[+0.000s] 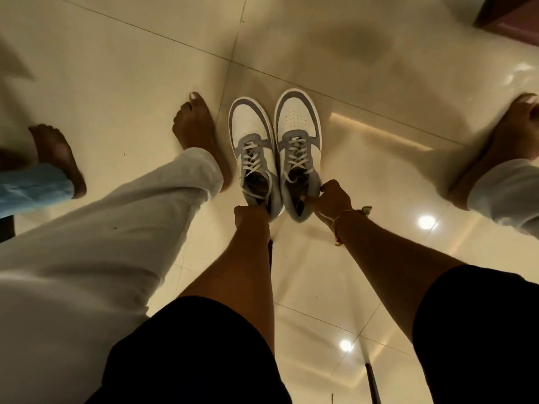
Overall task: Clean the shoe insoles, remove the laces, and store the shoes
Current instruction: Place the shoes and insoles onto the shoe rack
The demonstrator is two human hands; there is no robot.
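Observation:
Two white and grey high-top sneakers stand side by side on the tiled floor, toes pointing away from me, white laces still threaded. My left hand (250, 217) grips the heel collar of the left shoe (253, 147). At the heel collar of the right shoe (299, 132), my right hand (331, 201) holds on with curled fingers; a thread bracelet is on that wrist. The insides of both shoes look dark and the insoles cannot be made out.
My bare left foot (198, 132) in white trousers stands just left of the shoes, my right foot (495, 147) far right. Another person's bare foot (57, 158) in blue trousers is at the left edge. A dark piece of furniture (513, 18) fills the top right corner.

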